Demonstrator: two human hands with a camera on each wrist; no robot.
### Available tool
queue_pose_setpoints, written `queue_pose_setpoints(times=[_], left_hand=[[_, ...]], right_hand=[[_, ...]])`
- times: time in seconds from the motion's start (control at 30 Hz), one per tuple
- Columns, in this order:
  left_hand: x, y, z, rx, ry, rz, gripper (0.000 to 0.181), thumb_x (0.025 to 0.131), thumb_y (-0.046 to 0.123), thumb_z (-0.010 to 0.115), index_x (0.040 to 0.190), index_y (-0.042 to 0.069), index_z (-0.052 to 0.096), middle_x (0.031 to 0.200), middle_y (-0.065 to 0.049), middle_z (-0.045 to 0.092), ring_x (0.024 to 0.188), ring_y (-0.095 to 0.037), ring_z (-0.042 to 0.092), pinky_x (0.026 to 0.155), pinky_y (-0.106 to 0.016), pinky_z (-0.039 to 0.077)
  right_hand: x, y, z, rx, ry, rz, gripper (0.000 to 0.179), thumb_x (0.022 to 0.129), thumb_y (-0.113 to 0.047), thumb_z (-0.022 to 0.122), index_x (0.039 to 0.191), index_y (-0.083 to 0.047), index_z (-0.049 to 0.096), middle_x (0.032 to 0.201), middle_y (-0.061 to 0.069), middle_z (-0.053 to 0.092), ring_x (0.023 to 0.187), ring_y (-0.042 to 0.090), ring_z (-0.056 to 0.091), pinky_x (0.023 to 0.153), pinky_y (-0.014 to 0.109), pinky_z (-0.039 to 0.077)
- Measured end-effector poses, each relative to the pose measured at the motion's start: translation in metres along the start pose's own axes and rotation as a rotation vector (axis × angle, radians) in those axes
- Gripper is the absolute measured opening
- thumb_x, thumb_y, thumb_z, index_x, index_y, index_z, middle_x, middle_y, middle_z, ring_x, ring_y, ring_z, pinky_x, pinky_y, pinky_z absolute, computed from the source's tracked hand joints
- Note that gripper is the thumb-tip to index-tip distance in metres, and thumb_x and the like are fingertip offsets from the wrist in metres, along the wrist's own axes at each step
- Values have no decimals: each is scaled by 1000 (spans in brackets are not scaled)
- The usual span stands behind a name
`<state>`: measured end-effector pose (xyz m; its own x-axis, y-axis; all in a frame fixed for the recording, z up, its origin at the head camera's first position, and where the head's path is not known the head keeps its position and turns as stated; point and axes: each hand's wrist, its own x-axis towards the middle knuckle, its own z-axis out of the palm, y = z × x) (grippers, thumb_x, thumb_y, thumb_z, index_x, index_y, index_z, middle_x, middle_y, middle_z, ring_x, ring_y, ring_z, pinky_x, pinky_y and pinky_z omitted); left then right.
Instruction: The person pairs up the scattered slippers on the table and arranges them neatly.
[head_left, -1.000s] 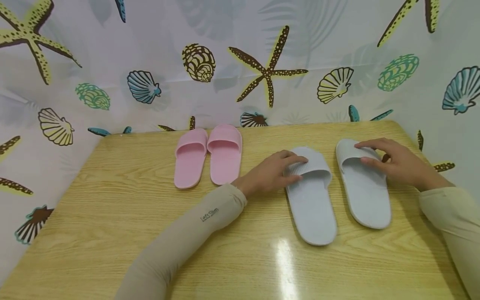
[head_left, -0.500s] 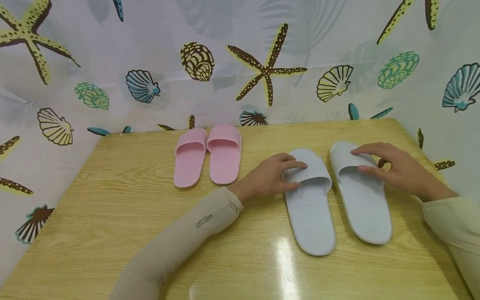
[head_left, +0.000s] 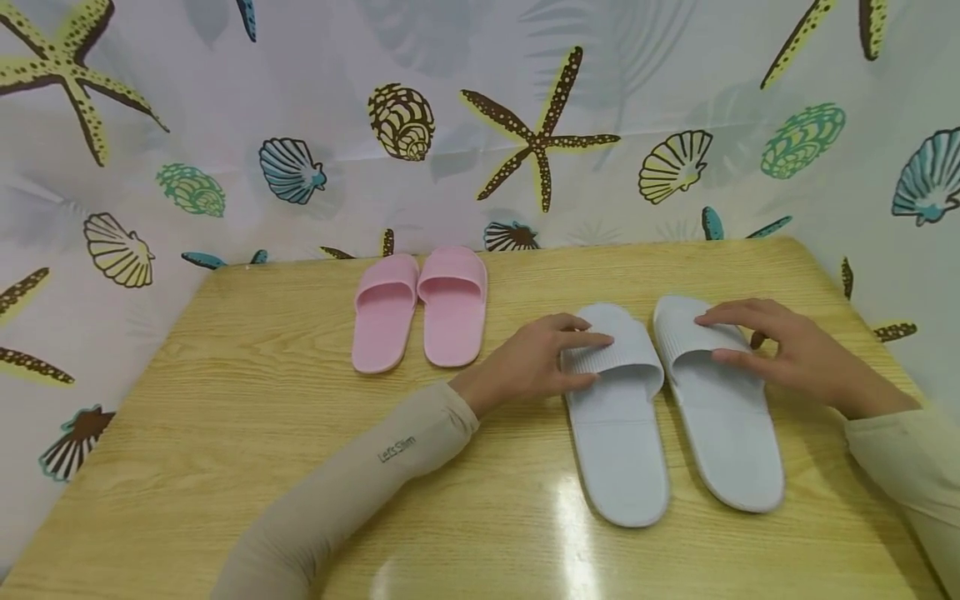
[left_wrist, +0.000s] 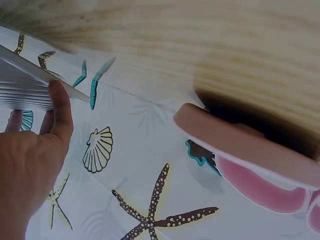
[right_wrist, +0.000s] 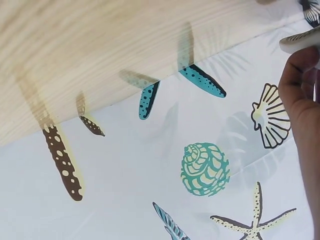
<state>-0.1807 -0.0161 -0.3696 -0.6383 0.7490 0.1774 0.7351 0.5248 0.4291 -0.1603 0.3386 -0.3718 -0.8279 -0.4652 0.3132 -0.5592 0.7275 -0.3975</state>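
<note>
Left hand [head_left: 531, 357] grips one white slide slipper [head_left: 624, 458] by its ribbed strap [head_left: 633, 346], right hand [head_left: 798, 352] its mate [head_left: 731, 442]. I hold both, seemingly lifted, over the wood-grain table [head_left: 225, 417], right of the pink slide slippers [head_left: 453, 325]; matching height should keep them even.

Near the table's [head_left: 187, 417] back edge, left of its middle, a pair of slide slippers [head_left: 438, 308] lies side by side, toes toward that edge. Over the right half, farther forward, are another pair's left slipper [head_left: 622, 458] and, close beside it, right slipper [head_left: 731, 442]. The left hand [head_left: 532, 358] is between the two pairs, at the left slipper's strap; the right hand [head_left: 798, 350] is at the right slipper's, on its right side. Cloth [head_left: 465, 50] stands behind the back edge.
</note>
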Motion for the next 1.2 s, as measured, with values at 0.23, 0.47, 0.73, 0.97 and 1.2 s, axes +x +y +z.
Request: queue_pose_setpoints(times=[0.23, 0.47, 0.73, 0.97, 1.2], left_hand=[[-9, 2, -2, 7, 11, 1, 47, 91, 37, 72, 136, 25, 63, 138, -10, 58, 125, -24, 58, 104, -34, 48], [-16, 2, -4, 2, 35, -6, 47, 90, 35, 74, 134, 23, 64, 137, -11, 59, 125, -25, 58, 102, -36, 49], [-22, -1, -5, 12, 44, -16, 47, 89, 35, 74, 134, 23, 65, 135, -10, 60, 124, -24, 59, 102, -35, 50], [-28, -6, -6, 1, 69, -32, 49, 88, 36, 75, 134, 21, 65, 134, -8, 61, 126, -23, 58, 103, -34, 49], [-35, -8, -9, 2, 88, -45, 50, 87, 38, 77, 132, 21, 65, 132, -6, 62, 126, -22, 59, 101, -33, 51]], right_hand=[[-2, -10, 3, 1, 0, -37, 59, 81, -9, 81, 133, -31, 63, 132, -4, 60, 118, -14, 42, 76, 10, 41], [0, -16, 7, -4, -35, -53, 60, 81, -12, 82, 133, -32, 61, 133, -7, 58, 118, -11, 43, 77, 10, 42], [5, -30, 12, 21, -33, -85, 61, 80, -11, 82, 133, -34, 61, 134, -8, 58, 115, -8, 45, 77, 11, 42], [10, -36, 15, 19, -37, -84, 60, 82, -13, 82, 133, -36, 61, 134, -9, 58, 113, -7, 46, 77, 12, 42], [15, -39, 20, 21, -27, -105, 60, 80, -13, 83, 132, -35, 62, 133, -6, 60, 115, -8, 46, 76, 12, 43]])
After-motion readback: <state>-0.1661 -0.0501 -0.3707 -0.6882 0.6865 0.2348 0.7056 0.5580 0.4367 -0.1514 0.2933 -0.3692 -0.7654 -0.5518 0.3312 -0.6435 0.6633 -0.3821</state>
